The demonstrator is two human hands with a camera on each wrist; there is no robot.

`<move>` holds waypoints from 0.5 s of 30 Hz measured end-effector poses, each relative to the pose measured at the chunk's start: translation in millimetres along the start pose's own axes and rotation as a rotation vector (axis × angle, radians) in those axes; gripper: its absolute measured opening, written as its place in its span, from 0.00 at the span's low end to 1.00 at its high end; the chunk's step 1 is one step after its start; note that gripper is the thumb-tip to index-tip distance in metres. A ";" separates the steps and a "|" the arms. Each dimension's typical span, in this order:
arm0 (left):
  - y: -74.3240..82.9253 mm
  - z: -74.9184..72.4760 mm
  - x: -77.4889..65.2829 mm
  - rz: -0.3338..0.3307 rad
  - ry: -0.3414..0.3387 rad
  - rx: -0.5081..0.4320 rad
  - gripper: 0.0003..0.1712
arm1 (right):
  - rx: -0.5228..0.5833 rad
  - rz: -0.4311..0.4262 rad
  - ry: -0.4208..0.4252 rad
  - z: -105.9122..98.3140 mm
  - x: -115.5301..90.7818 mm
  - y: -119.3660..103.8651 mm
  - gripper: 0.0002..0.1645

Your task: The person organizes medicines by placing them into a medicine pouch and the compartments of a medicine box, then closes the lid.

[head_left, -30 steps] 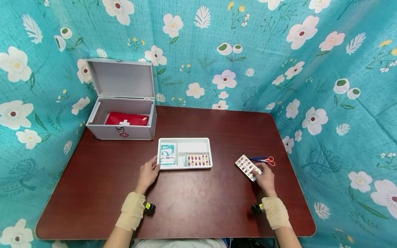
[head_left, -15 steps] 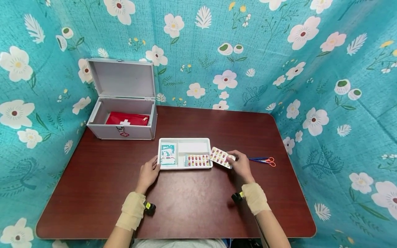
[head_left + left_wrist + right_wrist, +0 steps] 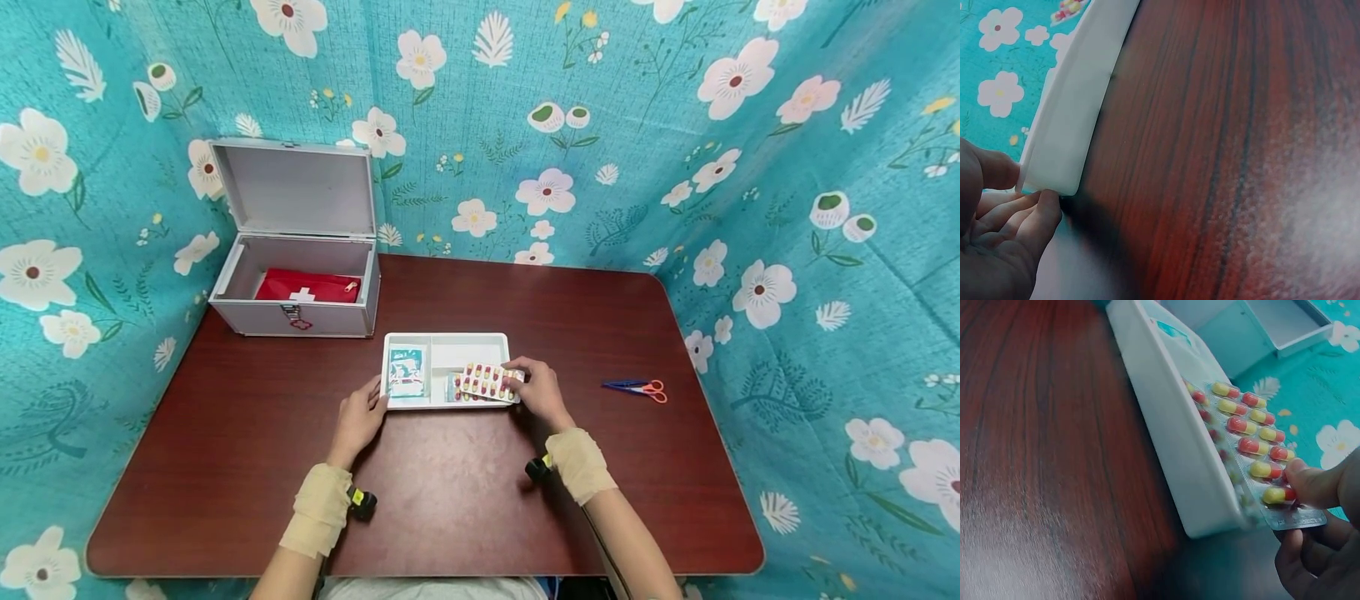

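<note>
A white divided tray [image 3: 467, 357] lies mid-table. At its left near corner is my left hand [image 3: 358, 421]; in the left wrist view the thumb sits on the rim and the fingertips meet the end wall [image 3: 1063, 134]. My right hand [image 3: 542, 398] pinches a blister pack [image 3: 482, 381] of red-and-yellow capsules by its right end, thumb on top and fingers beneath. That pack is slightly tilted over the tray's near right compartment, overlapping another capsule blister pack [image 3: 453, 388] lying inside and mostly hiding it. A teal-and-white packet [image 3: 406, 372] fills the left compartment.
At the back left stands a grey metal case [image 3: 330, 320], lid raised, holding a red pouch [image 3: 315, 287] with a white cross. Orange-handled scissors [image 3: 651, 389] and a blue item [image 3: 621, 385] lie at the right. Floral curtains [image 3: 480, 125] border the table.
My right hand has carried the blister pack leftward from beside the scissors to over the tray's right compartment. My left hand has stayed at the tray's corner.
</note>
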State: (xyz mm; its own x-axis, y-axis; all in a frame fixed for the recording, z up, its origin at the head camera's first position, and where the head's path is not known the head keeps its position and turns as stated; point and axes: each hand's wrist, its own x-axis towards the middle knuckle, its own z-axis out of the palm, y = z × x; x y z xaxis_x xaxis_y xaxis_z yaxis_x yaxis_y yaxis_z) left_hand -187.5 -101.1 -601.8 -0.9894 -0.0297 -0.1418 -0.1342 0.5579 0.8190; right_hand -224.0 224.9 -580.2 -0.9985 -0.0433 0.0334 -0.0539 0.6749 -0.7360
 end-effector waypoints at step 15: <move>-0.9 0.8 1.1 -0.006 -0.009 0.002 0.29 | -0.129 -0.144 0.009 20.9 -1.0 -4.5 0.12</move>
State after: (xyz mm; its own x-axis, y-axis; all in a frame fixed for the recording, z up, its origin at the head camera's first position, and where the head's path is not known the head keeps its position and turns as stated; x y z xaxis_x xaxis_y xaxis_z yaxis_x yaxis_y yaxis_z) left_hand -188.3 -101.0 -603.1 -0.9881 -0.0257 -0.1515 -0.1398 0.5595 0.8170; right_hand -222.5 206.5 -591.0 -0.9805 -0.1399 0.1382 -0.1961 0.7509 -0.6307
